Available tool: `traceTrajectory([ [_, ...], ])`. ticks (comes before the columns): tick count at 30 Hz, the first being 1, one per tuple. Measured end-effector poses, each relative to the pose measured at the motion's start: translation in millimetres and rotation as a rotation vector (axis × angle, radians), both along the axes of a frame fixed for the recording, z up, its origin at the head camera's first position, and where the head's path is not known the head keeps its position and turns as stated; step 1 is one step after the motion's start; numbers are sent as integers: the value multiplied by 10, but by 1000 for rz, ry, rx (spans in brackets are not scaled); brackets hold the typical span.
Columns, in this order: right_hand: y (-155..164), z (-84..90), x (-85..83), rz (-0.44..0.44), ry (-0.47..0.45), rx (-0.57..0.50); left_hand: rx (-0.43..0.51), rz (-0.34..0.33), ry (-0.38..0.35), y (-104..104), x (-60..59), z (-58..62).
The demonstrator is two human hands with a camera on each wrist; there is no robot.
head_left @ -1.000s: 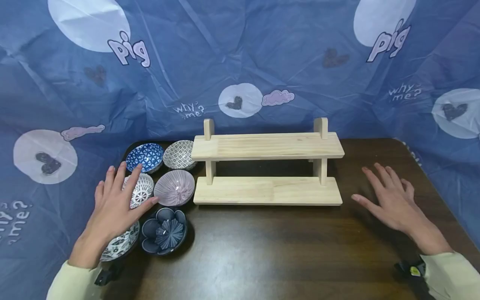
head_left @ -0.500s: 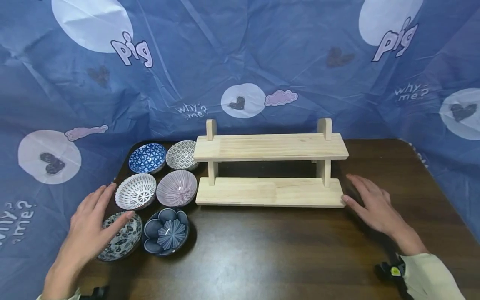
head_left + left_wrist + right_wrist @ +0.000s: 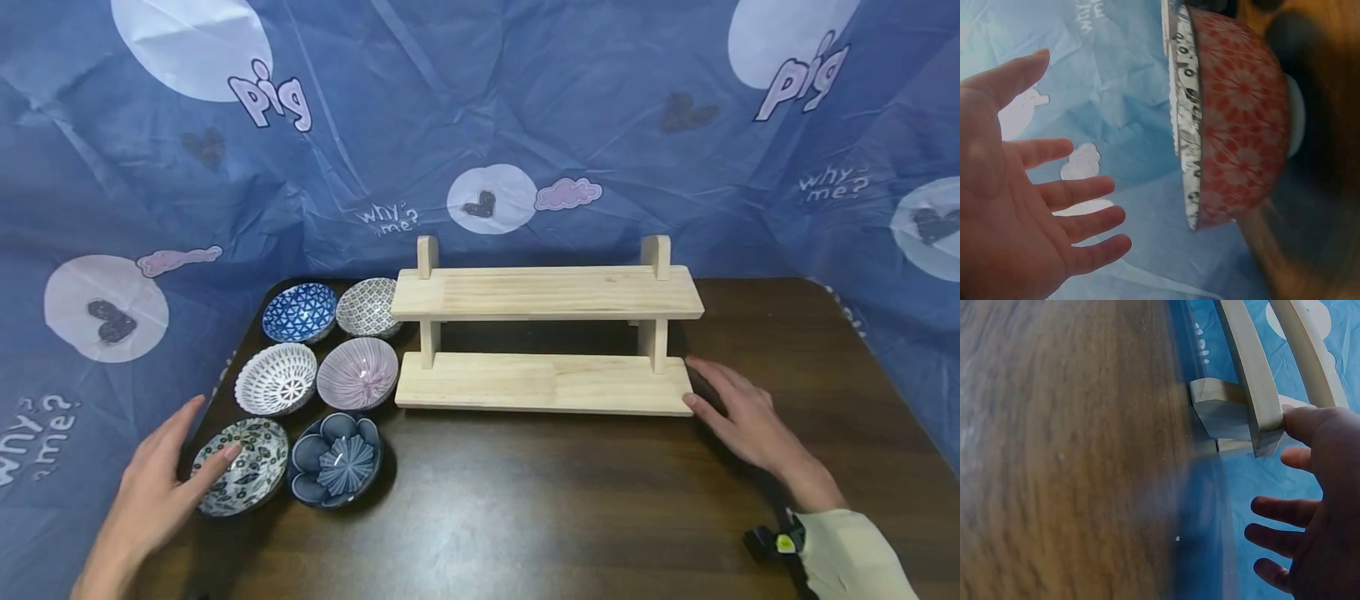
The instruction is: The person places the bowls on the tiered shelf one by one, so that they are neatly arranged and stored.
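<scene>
Left hand (image 3: 152, 490) spread near the floral bowl (image 3: 255, 467), the loose-fingered right hand (image 3: 753, 429) is touching the two-tier wooden rack (image 3: 543, 382), which pushing could skew.

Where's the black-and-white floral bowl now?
The black-and-white floral bowl sits lower left in the head view, near the left hand, just left of the dark-blue flower-shaped bowl.

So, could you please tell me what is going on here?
A person's left hand is spread above the floral-patterned bowl, apart from it and holding nothing. Their right hand is at the right end of the lower shelf of a two-tier wooden stand, touching or nearly touching it. Five other bowls also sit on the table, to the stand's left.
</scene>
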State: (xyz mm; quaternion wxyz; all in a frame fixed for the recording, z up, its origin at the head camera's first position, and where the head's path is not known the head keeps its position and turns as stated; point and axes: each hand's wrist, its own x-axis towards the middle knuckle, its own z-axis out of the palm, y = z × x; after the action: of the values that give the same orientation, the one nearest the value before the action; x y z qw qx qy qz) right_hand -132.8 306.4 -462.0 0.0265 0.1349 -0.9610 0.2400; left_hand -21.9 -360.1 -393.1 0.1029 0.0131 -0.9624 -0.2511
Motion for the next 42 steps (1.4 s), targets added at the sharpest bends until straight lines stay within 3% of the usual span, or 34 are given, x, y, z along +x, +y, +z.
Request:
traceTrajectory([
  [10,47,-23,-11,-15,-139,-44,42,101,-130,-115,126,-154],
  [15,62,-41,-15,1,-144,-78,57,146,-175,-179,146,-248],
  [20,69,-90,-39,11,-129,-128,135,178,-221,-236,168,-371],
  [25,74,-149,-73,0,-179,-210,280,181,-280,-261,195,-490],
  [35,66,-244,-87,-29,-232,-344,456,82,-125,-257,261,-721],
  [42,66,-283,-98,-40,-247,-377,848,5,8,-277,289,-816],
])
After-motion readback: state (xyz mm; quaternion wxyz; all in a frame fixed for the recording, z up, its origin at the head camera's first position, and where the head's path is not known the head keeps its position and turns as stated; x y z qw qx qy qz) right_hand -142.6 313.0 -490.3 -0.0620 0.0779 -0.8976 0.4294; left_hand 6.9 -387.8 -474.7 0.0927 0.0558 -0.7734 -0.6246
